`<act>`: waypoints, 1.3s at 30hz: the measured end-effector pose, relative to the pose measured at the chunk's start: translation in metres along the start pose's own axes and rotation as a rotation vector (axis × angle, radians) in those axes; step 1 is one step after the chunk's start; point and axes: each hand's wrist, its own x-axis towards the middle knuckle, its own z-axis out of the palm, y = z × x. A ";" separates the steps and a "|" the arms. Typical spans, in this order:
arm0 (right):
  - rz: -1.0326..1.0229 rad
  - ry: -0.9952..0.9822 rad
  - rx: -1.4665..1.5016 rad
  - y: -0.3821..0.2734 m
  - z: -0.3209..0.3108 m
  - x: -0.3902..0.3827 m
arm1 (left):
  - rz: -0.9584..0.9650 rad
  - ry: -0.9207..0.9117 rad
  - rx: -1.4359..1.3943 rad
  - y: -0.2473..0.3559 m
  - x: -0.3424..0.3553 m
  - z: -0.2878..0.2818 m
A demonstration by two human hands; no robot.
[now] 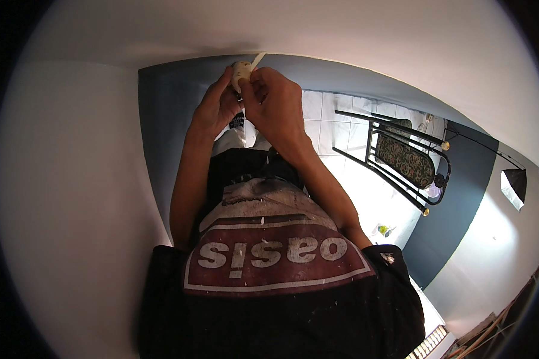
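Up at the wall, both of my hands are raised around a pale cream roll of what looks like masking tape. My left hand grips the roll from its left side, fingers partly hidden behind it. My right hand is closed at the roll's right side, its thumb against the roll and its other fingers curled. A short pale strip slants up from beside the roll to the border of the blue-grey wall area and the white above it. Where the strip starts is hidden by my fingers.
Below to the right, a black metal-framed chair with a patterned cushion appears on the white tiled floor. A lamp with a black shade is at the far right. A white wall stands close on my left.
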 end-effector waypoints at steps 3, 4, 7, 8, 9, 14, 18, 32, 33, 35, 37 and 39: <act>0.007 0.002 -0.002 0.004 0.000 -0.003 | -0.060 -0.013 -0.024 -0.001 0.001 -0.004; 0.015 0.000 0.003 0.005 0.000 -0.003 | -0.057 -0.011 -0.031 -0.002 0.002 -0.007; 0.032 0.002 0.015 0.007 -0.003 -0.005 | -0.067 -0.007 -0.048 -0.005 0.003 -0.006; 0.032 0.007 0.018 0.008 -0.004 -0.006 | -0.079 -0.004 -0.051 -0.005 0.003 -0.004; 0.031 0.010 0.021 0.009 -0.004 -0.006 | -0.090 -0.002 -0.054 -0.005 0.004 -0.001; 0.088 -0.043 -0.043 0.010 -0.018 -0.006 | -0.105 -0.008 -0.041 -0.006 0.005 0.002; 0.126 -0.022 0.115 0.035 -0.020 0.001 | -0.163 -0.165 -0.096 -0.007 0.008 -0.012; 0.525 -0.119 1.204 0.074 -0.001 0.019 | -0.210 -0.082 -0.111 -0.016 -0.004 0.015; 0.541 -0.115 1.244 0.074 -0.001 0.019 | -0.216 -0.077 -0.107 -0.017 -0.004 0.015; 0.541 -0.122 1.283 0.077 0.000 0.018 | -0.228 -0.080 -0.106 -0.018 -0.006 0.018; 0.538 -0.127 1.317 0.079 0.000 0.016 | -0.233 -0.088 -0.112 -0.020 -0.007 0.019; 0.533 -0.125 1.349 0.081 -0.001 0.014 | -0.234 -0.102 -0.126 -0.023 -0.008 0.019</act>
